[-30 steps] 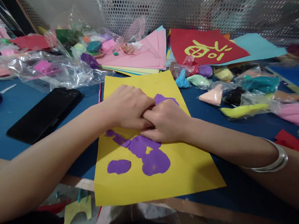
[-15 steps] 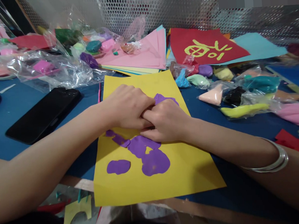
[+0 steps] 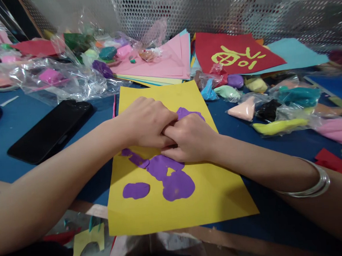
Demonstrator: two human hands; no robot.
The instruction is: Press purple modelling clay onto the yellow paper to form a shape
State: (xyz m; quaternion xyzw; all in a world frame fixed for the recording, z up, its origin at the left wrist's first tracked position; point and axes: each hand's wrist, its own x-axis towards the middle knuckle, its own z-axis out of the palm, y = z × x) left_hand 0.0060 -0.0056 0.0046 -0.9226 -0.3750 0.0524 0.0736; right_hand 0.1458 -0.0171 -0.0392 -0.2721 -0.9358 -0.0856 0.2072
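Observation:
A yellow paper sheet (image 3: 210, 195) lies on the blue table in front of me. Flattened purple clay (image 3: 174, 182) is stuck to it in several patches, with a further patch (image 3: 187, 112) showing beyond my fingers. My left hand (image 3: 144, 122) and my right hand (image 3: 190, 138) sit side by side in the middle of the sheet, fingers curled down and touching each other, pressing on the clay under them. What lies beneath the fingers is hidden. A silver bangle (image 3: 313, 185) circles my right forearm.
A black phone (image 3: 51, 129) lies to the left. Bags of coloured clay (image 3: 274, 110) crowd the right and back left (image 3: 57, 77). Pink paper sheets (image 3: 167, 62) and a red sheet with yellow clay shapes (image 3: 236, 54) lie behind. A perforated metal wall (image 3: 181, 11) closes the back.

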